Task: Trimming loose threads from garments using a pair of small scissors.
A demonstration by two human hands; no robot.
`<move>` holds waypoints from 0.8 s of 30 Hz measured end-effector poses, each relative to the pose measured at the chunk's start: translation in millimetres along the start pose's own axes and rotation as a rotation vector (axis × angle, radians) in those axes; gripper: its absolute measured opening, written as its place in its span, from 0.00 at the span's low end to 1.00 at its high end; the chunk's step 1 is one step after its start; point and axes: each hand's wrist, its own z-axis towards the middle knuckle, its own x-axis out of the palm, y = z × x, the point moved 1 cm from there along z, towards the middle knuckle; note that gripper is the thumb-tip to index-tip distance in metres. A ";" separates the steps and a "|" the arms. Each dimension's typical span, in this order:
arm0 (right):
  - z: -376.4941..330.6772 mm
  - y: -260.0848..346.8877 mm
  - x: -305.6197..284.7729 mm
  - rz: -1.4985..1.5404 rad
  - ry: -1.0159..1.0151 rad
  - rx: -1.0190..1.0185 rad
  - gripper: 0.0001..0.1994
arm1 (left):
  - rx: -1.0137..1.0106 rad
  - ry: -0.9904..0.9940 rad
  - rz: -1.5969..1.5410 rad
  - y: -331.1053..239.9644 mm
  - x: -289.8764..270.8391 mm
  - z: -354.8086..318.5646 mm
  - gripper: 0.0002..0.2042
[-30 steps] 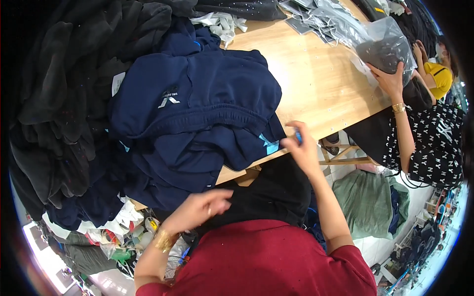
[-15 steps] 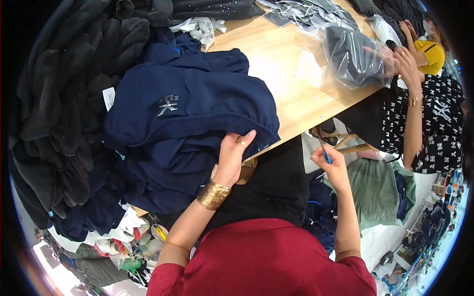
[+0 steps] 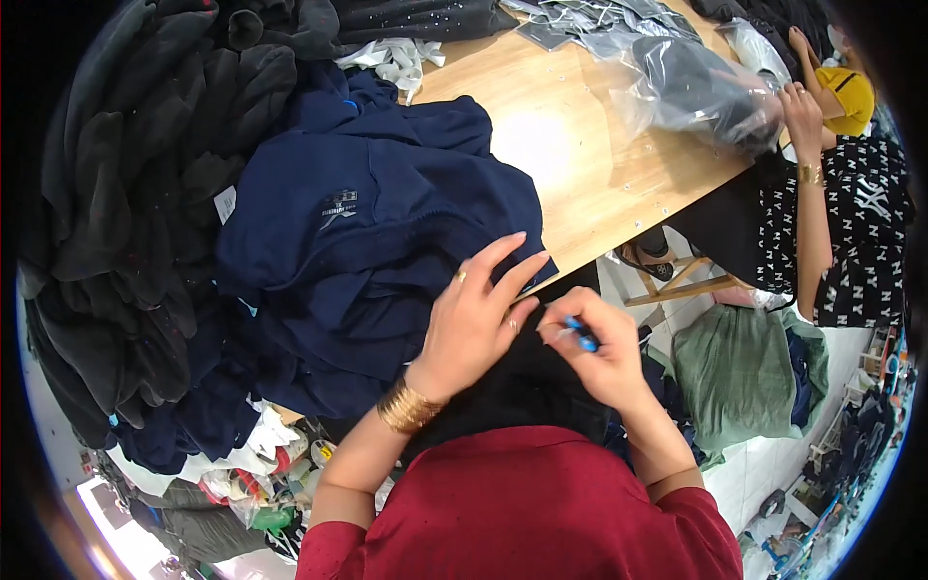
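Observation:
A dark navy garment with a small pale print lies bunched on the table in front of me. Over its near right edge is my left hand, fingers spread, holding nothing; whether it touches the cloth I cannot tell. Just right of it, past the table edge, my right hand is closed around small blue-handled thread snips. Motion blurs the snips, and their blades are mostly hidden by the fingers.
Black garments are heaped on the left. The wooden table reaches away to the right, where a co-worker's hand handles a clear plastic bag with dark cloth inside. Green cloth lies low on the right.
My left hand has let go of the garment's edge and its fingers have spread. My right hand has moved left, close to it, with the snips. The co-worker's bag has shifted slightly.

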 end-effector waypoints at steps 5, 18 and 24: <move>-4.6 4.7 24.4 -0.004 0.009 -0.142 0.06 | 0.093 0.009 0.021 35.3 -6.5 -1.7 0.05; -12.6 -22.8 35.7 -0.442 0.330 -0.073 0.10 | -0.536 -0.226 -0.808 49.3 -11.4 -62.5 0.02; 6.4 -27.0 23.0 -0.652 0.105 -0.083 0.15 | -0.625 -0.156 -0.901 57.7 -5.8 -77.3 0.03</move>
